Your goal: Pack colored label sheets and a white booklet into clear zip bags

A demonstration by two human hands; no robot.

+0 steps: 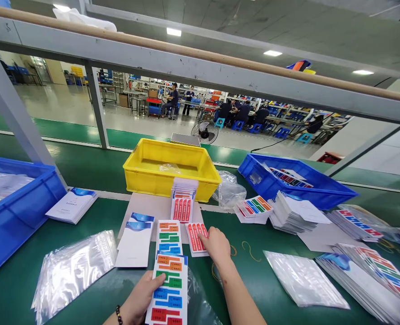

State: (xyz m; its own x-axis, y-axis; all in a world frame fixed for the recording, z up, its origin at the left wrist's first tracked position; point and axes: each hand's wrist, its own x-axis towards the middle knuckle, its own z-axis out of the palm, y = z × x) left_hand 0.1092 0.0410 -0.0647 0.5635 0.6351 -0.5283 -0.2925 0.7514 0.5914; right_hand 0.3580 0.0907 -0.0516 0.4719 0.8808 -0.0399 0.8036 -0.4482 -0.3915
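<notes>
My left hand (144, 289), with a beaded bracelet at the wrist, is closed on a sheet of coloured labels (170, 289) in orange, green, blue and red, thumb on top. Behind it lies a similar label sheet (169, 237), partly covered by the held one. My right hand (218, 246) pinches the right edge of a red label sheet (196, 238); its fingers underneath are partly hidden. Just beyond stands a stack of red label sheets (182, 207). Left of these, white booklets with blue tops (135, 243) lie on a pale board (128, 212).
A yellow bin (172, 183) stands at the back, between a left blue bin (20, 216) and a right blue bin (297, 180). Clear plastic bags (76, 271) lie at left, more bags (304, 277) at right. Booklet stacks (294, 214) and rubber bands (252, 253) are at right.
</notes>
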